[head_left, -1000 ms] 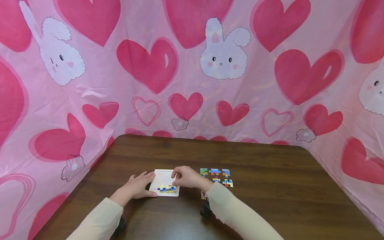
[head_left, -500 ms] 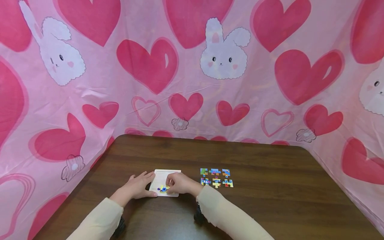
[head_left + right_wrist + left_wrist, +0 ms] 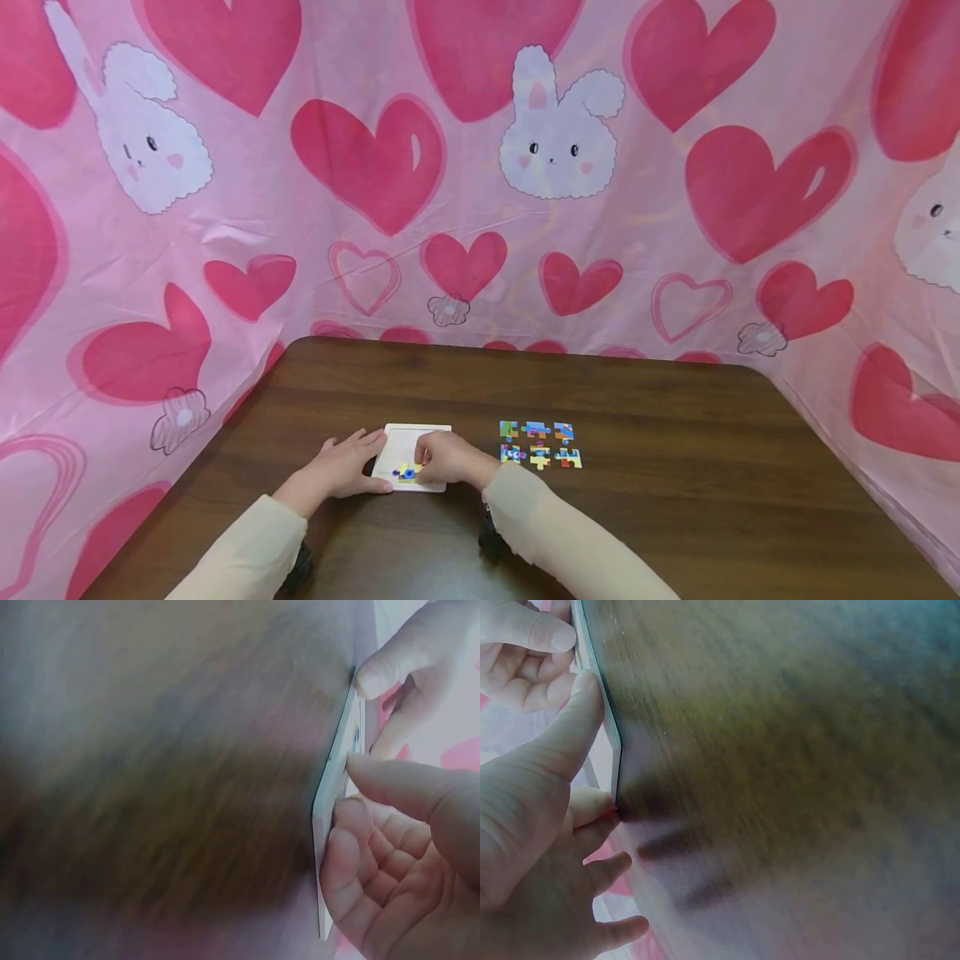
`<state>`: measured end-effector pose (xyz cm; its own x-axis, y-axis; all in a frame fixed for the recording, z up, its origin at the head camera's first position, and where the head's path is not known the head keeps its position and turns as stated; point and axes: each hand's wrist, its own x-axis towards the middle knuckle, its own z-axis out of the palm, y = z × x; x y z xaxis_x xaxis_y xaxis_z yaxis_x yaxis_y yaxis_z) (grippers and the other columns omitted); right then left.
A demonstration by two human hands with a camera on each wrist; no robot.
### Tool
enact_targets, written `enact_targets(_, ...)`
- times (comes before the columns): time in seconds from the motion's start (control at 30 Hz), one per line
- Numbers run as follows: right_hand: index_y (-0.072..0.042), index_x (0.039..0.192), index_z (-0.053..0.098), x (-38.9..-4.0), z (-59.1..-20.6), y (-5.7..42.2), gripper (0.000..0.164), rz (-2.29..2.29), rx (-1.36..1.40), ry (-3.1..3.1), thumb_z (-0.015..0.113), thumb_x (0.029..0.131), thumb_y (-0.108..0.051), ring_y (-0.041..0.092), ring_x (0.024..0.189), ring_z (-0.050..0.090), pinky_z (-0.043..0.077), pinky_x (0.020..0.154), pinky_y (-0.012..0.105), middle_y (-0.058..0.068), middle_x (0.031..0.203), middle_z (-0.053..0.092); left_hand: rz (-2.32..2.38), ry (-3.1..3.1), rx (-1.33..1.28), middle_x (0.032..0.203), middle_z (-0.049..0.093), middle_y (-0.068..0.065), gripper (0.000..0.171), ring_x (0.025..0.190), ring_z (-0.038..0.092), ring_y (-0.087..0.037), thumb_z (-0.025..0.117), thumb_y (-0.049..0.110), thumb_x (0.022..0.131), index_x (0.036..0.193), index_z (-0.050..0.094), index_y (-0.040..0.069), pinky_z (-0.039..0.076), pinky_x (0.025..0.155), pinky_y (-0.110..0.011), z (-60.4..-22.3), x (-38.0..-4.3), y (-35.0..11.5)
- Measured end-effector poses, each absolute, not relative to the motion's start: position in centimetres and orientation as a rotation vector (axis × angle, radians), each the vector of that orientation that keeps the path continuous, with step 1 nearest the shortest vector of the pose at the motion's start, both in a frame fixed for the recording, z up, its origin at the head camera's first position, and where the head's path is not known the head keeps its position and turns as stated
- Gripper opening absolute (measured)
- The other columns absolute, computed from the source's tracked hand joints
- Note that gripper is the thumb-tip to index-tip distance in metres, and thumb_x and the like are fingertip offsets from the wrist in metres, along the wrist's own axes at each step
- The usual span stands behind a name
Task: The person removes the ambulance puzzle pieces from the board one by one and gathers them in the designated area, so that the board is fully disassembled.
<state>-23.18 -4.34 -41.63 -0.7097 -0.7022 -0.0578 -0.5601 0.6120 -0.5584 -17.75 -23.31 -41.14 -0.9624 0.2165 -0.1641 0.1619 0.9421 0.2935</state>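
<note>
A shallow white puzzle tray (image 3: pixel 397 442) lies on the table, with yellow and blue jigsaw pieces (image 3: pixel 408 472) along its near side. My left hand (image 3: pixel 343 467) spans the tray's left side, thumb at the near corner and fingertips at the far one. In the left wrist view, its thumb (image 3: pixel 585 705) touches the rim and the other fingers are spread. My right hand (image 3: pixel 450 458) is over the tray's near right part, fingers curled, pinching a puzzle piece low in the tray. That piece is mostly hidden; in the right wrist view, thumb (image 3: pixel 382 780) and fingertips meet the tray.
Several loose jigsaw pieces (image 3: pixel 537 430) lie in two rows right of the tray. My right sleeve (image 3: pixel 555 525) covers the table in front of them. Beyond the brown wooden table (image 3: pixel 675 467) hangs a pink heart-printed cloth (image 3: pixel 480 183).
My right hand has moved slightly left and down over the tray, now covering the right-hand wheel picture. Front-row loose pieces have come into view beside the right wrist. The left hand stays put.
</note>
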Motion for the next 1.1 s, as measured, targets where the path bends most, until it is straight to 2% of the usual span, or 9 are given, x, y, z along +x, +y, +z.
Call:
enact_targets(0.4,-0.01,0.074,0.054,-22.95,-41.27,-4.62,0.02,-0.713,-0.973,2.595,0.074,0.071,-0.008,0.009,0.057,0.044,0.034,0.051,0.021,-0.005,0.062,0.048,0.422,2.898,0.276,0.14,0.038,-0.017,0.087,0.13,0.027,-0.041,0.07,0.053,0.072,0.136,0.043,0.0,0.016,0.096,-0.067,-41.24,-17.78,-23.37)
enact_targets(0.53,-0.008,0.074,0.054,-23.0,-41.04,-4.37,0.02,-0.826,-0.928,2.528,0.073,0.073,-0.005,0.01,0.052,0.043,0.033,0.047,0.021,-0.003,0.059,0.046,0.425,2.899,0.283,0.14,0.038,-0.017,0.087,0.129,0.027,-0.041,0.069,0.054,0.072,0.136,0.043,0.0,0.016,0.096,-0.067,-41.21,-17.79,-23.33)
enact_targets(0.77,-0.006,0.07,0.05,-23.41,-41.61,-4.09,0.023,-1.093,-0.816,2.36,0.07,0.077,0.003,0.01,0.043,0.047,0.038,0.038,0.018,-0.002,0.058,0.048,0.406,2.899,0.272,0.141,0.038,-0.016,0.088,0.13,0.027,-0.04,0.068,0.055,0.072,0.136,0.042,0.001,0.016,0.096,-0.067,-41.43,-17.94,-23.41)
enact_targets(1.1,-0.005,0.073,0.055,-23.21,-41.74,-3.97,0.017,-1.13,-0.771,2.363,0.07,0.078,0.002,0.012,0.044,0.048,0.042,0.041,0.02,0.0,0.06,0.049,0.396,2.897,0.274,0.141,0.038,-0.015,0.087,0.13,0.027,-0.04,0.068,0.055,0.073,0.136,0.042,0.001,0.017,0.096,-0.067,-41.49,-18.07,-23.41)
